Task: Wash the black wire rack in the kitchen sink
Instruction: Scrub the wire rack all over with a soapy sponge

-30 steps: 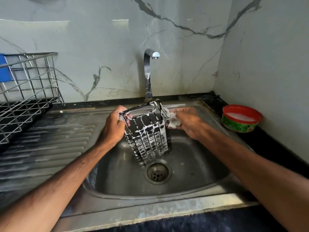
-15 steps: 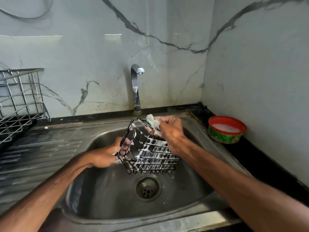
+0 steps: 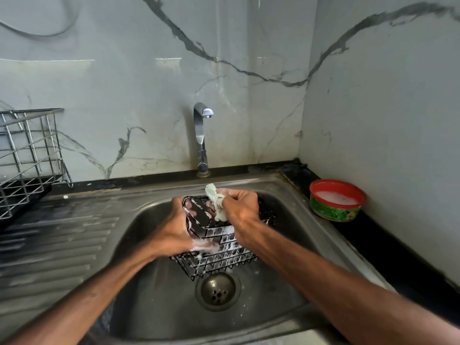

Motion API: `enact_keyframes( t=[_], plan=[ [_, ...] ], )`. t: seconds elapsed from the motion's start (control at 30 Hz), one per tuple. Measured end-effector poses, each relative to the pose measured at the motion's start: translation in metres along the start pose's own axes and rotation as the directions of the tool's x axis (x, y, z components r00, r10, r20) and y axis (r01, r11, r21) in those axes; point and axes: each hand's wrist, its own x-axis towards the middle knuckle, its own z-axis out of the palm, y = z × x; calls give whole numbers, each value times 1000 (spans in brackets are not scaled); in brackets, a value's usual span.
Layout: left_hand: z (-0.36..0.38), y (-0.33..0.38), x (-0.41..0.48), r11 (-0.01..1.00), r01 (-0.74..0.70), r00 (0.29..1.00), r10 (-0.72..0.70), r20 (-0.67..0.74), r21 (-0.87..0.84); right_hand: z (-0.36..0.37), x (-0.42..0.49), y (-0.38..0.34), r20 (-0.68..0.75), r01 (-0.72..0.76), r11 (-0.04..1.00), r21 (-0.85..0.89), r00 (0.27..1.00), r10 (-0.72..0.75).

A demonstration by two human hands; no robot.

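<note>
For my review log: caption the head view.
Left hand holds soapy black wire rack over sink; right hand scrubs it with cloth.

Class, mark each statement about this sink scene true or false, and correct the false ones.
1. The left hand grips the black wire rack over the sink. True.
2. Water streams from the tap. False: no water is running from it.
3. The right hand holds a pale cloth. True.
4. The red-rimmed tub stands left of the sink. False: it stands on the counter to the sink's right.
</note>
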Motion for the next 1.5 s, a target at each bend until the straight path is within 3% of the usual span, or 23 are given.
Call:
enact_keyframes(
  t=[0.07,0.13,0.2,0.3,0.43,0.5,0.6,0.67,0.73,0.83,0.93,1.03,1.13,1.33,1.5],
  plan=[
    [2,-4,4,1000,-14,998,13,-58,-11,-5,2,-3,103,52,994,-99,994,-42],
    [0,-9,5,998,-45,997,42,-71,-37,-13,6,-10,214,203,925,-322,967,-138],
    [-4,-13,2,996,-94,994,95,-63,6,-24,13,-15,248,370,754,-543,928,-277],
    [-3,-15,1,988,-116,991,122,-53,100,-40,24,-9,257,445,520,-729,882,-394],
    [2,-10,0,979,-143,984,156,-81,145,-20,3,7,342,517,468,-717,845,-411],
    [1,-14,2,983,-145,985,155,-76,114,1,-21,8,487,660,403,-633,745,-455],
    [-6,-28,4,977,-150,984,162,-69,151,18,-34,15,708,832,209,-514,549,-444],
    [-9,-29,4,976,-194,974,203,-97,97,14,-24,18,721,849,185,-494,520,-458],
    [-10,-20,-1,971,-232,965,237,-111,58,9,-16,18,703,843,234,-485,534,-469],
    [-9,-12,-4,967,-250,964,253,-81,43,3,-12,15,648,793,435,-427,604,-465],
    [-10,-16,-3,971,-214,972,223,-76,109,-2,-9,16,626,759,498,-420,640,-446],
    [-10,-22,-1,984,-136,984,148,-98,113,-11,3,19,607,729,488,-479,677,-416],
    [-13,-26,-1,993,-69,993,77,-84,94,-32,28,20,526,644,445,-622,765,-373],
    [-14,-22,-4,998,-53,997,55,-50,40,-82,66,20,372,479,352,-804,867,-330],
    [-11,-23,-3,997,-45,996,50,-70,67,-64,55,17,324,424,286,-860,884,-336]
  ],
)
